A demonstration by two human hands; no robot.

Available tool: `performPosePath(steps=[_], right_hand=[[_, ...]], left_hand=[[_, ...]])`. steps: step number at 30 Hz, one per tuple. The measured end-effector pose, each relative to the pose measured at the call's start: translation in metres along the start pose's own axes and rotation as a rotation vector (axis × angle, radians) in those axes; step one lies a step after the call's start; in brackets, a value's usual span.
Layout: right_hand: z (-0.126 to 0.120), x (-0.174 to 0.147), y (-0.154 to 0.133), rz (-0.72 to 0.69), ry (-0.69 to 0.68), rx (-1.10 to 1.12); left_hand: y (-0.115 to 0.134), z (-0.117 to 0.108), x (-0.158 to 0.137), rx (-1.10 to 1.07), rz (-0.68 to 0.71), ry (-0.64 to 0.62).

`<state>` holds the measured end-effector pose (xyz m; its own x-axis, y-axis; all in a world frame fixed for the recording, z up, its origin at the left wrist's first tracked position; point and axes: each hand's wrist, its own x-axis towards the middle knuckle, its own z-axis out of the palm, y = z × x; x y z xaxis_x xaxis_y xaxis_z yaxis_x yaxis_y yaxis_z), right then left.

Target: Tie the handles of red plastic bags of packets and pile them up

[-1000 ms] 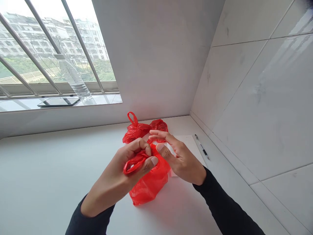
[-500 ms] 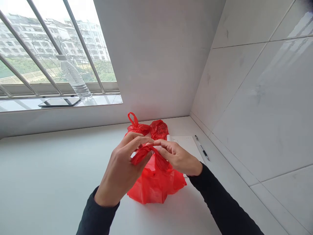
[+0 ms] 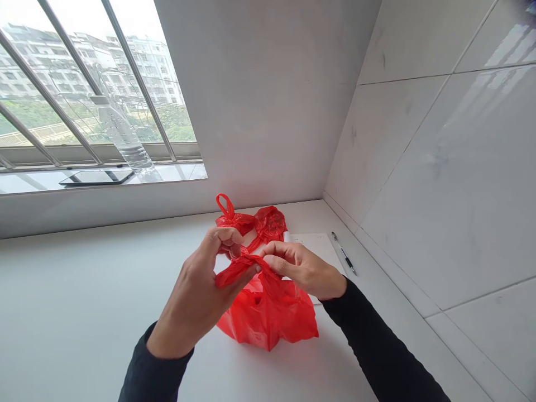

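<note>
A red plastic bag hangs from my two hands above the white table, its top gathered into a twisted strip. My left hand is closed on the strip's left part, the thumb beneath it and the fingers curled behind. With thumb and fingertips, my right hand pinches the bag's gathered top on the right. Behind my hands lie two more crumpled red bags: one with a loop handle standing up, the other a rounded bundle. My fingers partly hide the strip.
Right of the bags lie a white notebook and a black pen on the table. A tiled wall borders the right side. On the barred window's sill stand a water bottle and a flat tablet-like device.
My left hand has shifted slightly left and down, and its fingers have curled back from my right fingertips. More of the twisted red strip shows between my hands.
</note>
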<state>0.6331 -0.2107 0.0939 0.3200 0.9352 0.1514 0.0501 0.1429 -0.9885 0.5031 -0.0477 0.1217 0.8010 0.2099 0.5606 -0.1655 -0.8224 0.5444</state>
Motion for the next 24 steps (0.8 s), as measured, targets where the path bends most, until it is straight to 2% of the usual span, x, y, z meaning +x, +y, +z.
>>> performPosePath(steps=[7,15,20,24], right_hand=[[0.002,0.003,0.003,-0.041,0.151,-0.001],[-0.002,0.006,0.009,-0.078,0.308,-0.179],[-0.014,0.014,0.024,-0.065,0.448,-0.308],[-0.033,0.021,0.045,-0.023,0.513,-0.303]], left_hand=[[0.001,-0.010,0.000,0.093,-0.066,0.000],[-0.006,-0.020,-0.004,0.162,-0.057,-0.131],[-0.008,-0.025,-0.009,0.218,-0.099,-0.314],[-0.011,-0.030,-0.016,0.259,-0.096,-0.506]])
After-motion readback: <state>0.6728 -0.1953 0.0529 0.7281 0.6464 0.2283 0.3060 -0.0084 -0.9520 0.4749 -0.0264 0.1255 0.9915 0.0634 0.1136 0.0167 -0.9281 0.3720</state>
